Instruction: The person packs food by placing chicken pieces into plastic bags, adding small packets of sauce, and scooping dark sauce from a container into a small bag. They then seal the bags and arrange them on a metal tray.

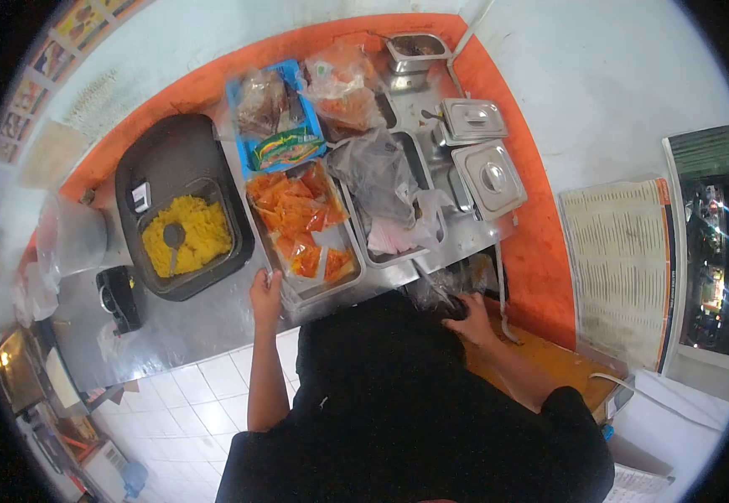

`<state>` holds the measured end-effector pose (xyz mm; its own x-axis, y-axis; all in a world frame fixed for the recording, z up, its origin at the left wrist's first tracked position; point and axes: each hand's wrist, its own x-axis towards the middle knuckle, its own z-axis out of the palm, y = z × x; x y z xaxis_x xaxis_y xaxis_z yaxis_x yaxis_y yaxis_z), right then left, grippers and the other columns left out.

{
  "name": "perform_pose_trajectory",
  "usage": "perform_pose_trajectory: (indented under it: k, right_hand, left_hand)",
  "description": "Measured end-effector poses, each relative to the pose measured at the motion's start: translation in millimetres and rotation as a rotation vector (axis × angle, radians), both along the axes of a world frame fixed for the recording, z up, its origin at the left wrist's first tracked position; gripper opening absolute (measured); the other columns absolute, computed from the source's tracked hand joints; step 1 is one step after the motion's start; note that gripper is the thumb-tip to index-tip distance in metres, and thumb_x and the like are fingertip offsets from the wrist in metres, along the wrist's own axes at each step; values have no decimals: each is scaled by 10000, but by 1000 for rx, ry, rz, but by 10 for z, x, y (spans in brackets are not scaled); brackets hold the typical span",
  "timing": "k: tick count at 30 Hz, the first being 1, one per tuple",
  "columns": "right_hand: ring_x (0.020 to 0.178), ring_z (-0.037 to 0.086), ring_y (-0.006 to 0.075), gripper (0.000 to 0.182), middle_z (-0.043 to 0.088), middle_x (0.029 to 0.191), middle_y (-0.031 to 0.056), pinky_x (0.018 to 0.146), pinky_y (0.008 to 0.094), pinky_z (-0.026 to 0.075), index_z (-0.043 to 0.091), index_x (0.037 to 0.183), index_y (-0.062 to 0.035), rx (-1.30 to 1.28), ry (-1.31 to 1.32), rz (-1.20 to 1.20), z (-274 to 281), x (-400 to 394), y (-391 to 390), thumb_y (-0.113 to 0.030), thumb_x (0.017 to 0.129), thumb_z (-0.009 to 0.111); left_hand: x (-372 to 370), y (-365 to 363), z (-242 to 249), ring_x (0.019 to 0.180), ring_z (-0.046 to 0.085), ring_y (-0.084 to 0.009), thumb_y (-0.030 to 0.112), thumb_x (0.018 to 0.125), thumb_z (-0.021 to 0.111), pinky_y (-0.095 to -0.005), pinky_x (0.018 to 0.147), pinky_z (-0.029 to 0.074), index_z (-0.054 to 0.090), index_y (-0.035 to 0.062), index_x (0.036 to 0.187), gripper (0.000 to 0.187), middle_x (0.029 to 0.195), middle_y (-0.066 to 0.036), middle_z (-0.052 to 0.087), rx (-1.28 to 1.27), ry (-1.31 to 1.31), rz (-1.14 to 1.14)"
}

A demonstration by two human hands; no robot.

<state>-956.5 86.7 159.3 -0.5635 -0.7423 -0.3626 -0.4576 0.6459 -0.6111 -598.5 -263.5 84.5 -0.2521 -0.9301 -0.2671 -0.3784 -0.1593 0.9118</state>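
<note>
At the front left corner of a metal tray (356,275) is my left hand (265,295), its thumb and fingers closed on a piece of clear plastic (287,292). Small clear packets of orange food (297,201) fill that tray. My right hand (470,318) is low at the counter's front edge, fingers curled round the dark end of a long, thin metal utensil (435,283); its exact kind I cannot tell. Beside it lies crumpled clear plastic (473,277). A second metal tray (428,248) holds a grey plastic bag (377,176) and a pinkish-white bag (394,235).
Left on the steel counter (188,327), a black tub (167,142) holds yellow rice (201,228) with a ladle and a phone (141,197) on it. A blue tray (234,109) stands behind. Lidded steel containers (488,180) line the right, near an orange wall band (540,251).
</note>
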Motion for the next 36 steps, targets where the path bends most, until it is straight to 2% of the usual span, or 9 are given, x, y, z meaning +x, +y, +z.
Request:
perform_pose_trajectory:
  k: [7,11,15,19,20,24,26,31,36]
  right_hand:
    - [1090,511,320,736,484,1112,166,958,405,445,601,1230,43,-24,250,-277,-106,-318,185,-289,641,892]
    - [1103,499,353,769,492,1128,196,978,426,423,587,1260,43,-134,466,-270,-755,-534,-315,-294,639,889]
    - [1284,396,449,907,423,1334,301,1124,514,301,470,1380,40,-6,297,-396,-618,-398,-833,-313,655,886]
    - [1058,552,280,506,519,1215,179,906,397,483,606,1208,0,-161,53,-514,98,-15,-1229,-207,781,782]
    - [869,566,185,333,568,1090,100,760,320,497,652,1122,-29,-342,-22,-448,133,92,-1320,-122,814,734]
    - [780,561,151,228,594,960,56,705,286,488,681,1048,-44,-700,-278,48,1169,534,-2141,-65,825,722]
    - [779,590,139,176,623,898,53,702,273,492,695,977,-22,-616,-272,291,1395,598,-2384,-84,821,749]
    - [813,636,101,136,663,935,36,738,247,505,692,956,-8,-673,-480,329,1464,758,-2729,-71,853,755]
    - [817,645,90,143,699,908,34,747,235,506,705,975,-2,-556,-631,295,1481,830,-2810,-76,862,754]
  left_hand:
    - [-175,-16,454,703,465,-80,177,961,666,-276,591,396,542,4,898,221,746,-8,511,-53,-67,-4]
    - [-54,-36,491,742,501,-125,165,965,631,-311,654,428,567,13,909,174,786,-39,550,-55,-97,133]
    - [61,-111,567,727,447,-105,211,1007,539,-256,643,403,574,27,975,190,787,1,504,-222,85,84]
    - [-365,-64,1411,828,543,-124,103,952,602,-271,705,450,653,7,979,112,841,-35,578,-320,15,-12]
    - [-500,-29,1612,831,576,-137,60,926,626,-275,717,466,670,-6,968,90,844,-56,599,-362,33,-45]
    - [-869,160,1992,831,637,-136,-8,857,712,-258,712,495,723,-19,943,87,879,-65,646,-191,202,-130]
    - [-997,236,2087,813,638,-131,5,853,727,-250,692,493,722,-20,931,82,891,-67,658,-234,226,-142]
    - [-1103,224,2220,753,615,-97,52,861,747,-240,664,487,727,-25,900,89,858,-53,668,-336,281,-137]
    - [-1028,179,2111,700,587,-66,62,887,733,-211,635,459,693,11,903,67,856,-6,650,-21,373,-128]
